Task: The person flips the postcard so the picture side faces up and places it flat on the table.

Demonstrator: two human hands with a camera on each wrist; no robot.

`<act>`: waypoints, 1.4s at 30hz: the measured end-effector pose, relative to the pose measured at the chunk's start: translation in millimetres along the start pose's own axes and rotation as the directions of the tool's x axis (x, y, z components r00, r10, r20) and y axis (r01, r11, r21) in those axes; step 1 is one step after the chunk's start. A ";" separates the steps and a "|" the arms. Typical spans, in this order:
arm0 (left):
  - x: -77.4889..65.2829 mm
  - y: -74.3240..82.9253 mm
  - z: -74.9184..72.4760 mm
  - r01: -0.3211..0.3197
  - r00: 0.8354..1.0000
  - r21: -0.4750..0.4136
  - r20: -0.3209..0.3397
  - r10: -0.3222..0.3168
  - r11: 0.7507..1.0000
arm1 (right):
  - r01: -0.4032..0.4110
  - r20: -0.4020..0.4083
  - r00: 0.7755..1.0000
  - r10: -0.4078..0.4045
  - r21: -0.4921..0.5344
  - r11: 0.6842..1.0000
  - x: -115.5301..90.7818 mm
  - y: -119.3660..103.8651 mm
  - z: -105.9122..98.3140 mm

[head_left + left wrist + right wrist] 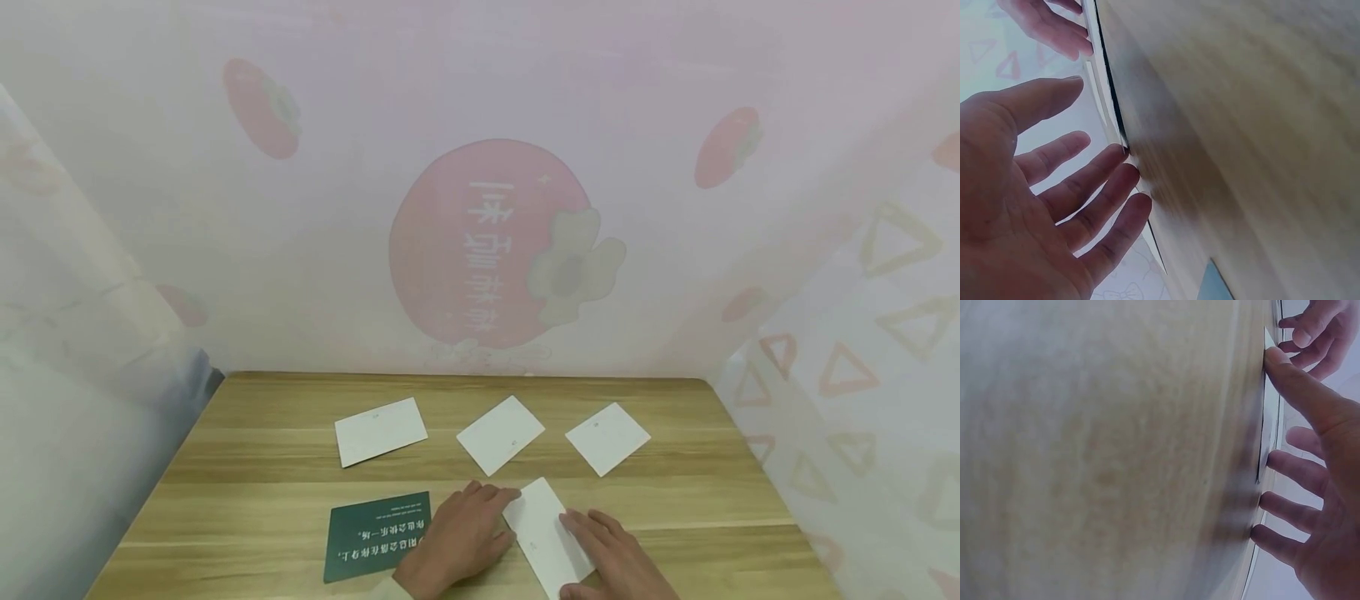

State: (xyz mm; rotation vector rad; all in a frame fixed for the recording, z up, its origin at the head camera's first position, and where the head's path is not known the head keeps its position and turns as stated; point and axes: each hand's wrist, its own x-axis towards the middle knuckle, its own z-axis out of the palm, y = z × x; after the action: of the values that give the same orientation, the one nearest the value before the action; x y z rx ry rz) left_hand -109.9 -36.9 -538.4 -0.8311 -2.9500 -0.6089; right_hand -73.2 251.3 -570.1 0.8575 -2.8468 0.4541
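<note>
On the wooden table in front of me lies a white card, tilted, its lower end partly hidden by my right hand. That hand's thumb touches the card near one corner, with the index fingertip at its edge and the other fingers spread on the wood. To the card's left, my left hand has loosely extended fingers, a fingertip right at the card's upper left corner. Its thumb is raised off the table in the left wrist view. Beside the left hand lies a dark green card with white printed writing, partly covered by that hand.
Further back lie three white cards in a row: the left one, the middle one and the right one. Behind the table hangs a pale curtain with printed fruit, also enclosing both sides.
</note>
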 end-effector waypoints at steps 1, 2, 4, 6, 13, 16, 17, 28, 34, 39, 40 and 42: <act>0.2 0.5 0.0 0.001 1.000 -0.008 0.005 -0.001 1.000 | -0.002 0.007 1.000 0.002 0.000 1.000 0.1 -0.2 -0.5; 0.6 0.8 0.0 0.002 1.000 -0.014 0.009 -0.002 1.000 | -0.008 0.016 1.000 0.008 0.002 1.000 0.2 -0.3 -0.9; 1.1 1.1 0.2 0.000 1.000 -0.037 0.015 0.001 0.999 | -0.016 0.036 0.999 0.016 0.003 1.000 0.3 -0.3 -1.8; 1.3 1.1 0.5 -0.004 1.000 -0.063 0.020 0.005 0.998 | -0.017 0.053 0.998 0.017 -0.003 1.000 0.5 -0.3 -2.5; 0.8 -0.5 2.2 -0.008 0.998 -0.143 0.053 0.015 0.990 | -0.010 0.073 0.997 0.010 -0.004 1.000 0.1 0.2 -3.2; 1.4 -0.9 1.9 -0.022 0.998 -0.152 0.049 0.030 0.988 | -0.014 0.078 0.997 0.014 0.003 1.000 -0.3 0.4 -3.0; 1.9 -1.0 2.0 -0.025 0.998 -0.153 0.045 0.032 0.988 | -0.011 0.075 0.997 0.011 -0.004 1.000 -0.5 0.8 -2.5; 4.8 -0.3 3.0 0.002 0.999 -0.170 0.045 0.006 0.986 | 0.028 0.051 0.998 -0.027 -0.033 0.999 -0.8 2.0 1.6; 5.4 -2.5 5.0 -0.013 1.000 -0.150 0.026 0.017 0.989 | 0.047 0.045 0.998 -0.045 -0.052 0.998 -0.6 0.7 1.4; 5.9 -2.8 5.3 -0.018 1.000 -0.138 0.017 0.021 0.990 | 0.057 0.043 0.998 -0.055 -0.059 0.997 -0.7 -0.2 1.5; 5.8 -2.7 5.3 -0.016 1.000 -0.138 0.017 0.018 0.990 | 0.057 0.044 0.998 -0.055 -0.057 0.997 -0.6 -0.3 1.5; 6.1 -2.9 4.9 -0.011 1.000 -0.144 0.019 0.014 0.990 | 0.054 0.050 0.997 -0.052 -0.049 0.997 -0.6 -0.1 1.9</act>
State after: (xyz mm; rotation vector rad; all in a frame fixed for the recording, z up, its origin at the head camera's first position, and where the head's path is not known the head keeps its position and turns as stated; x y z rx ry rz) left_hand -116.2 -34.3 -543.2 -0.8701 -2.9448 -0.8255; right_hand -72.7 250.9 -572.0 0.9452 -2.8583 0.3576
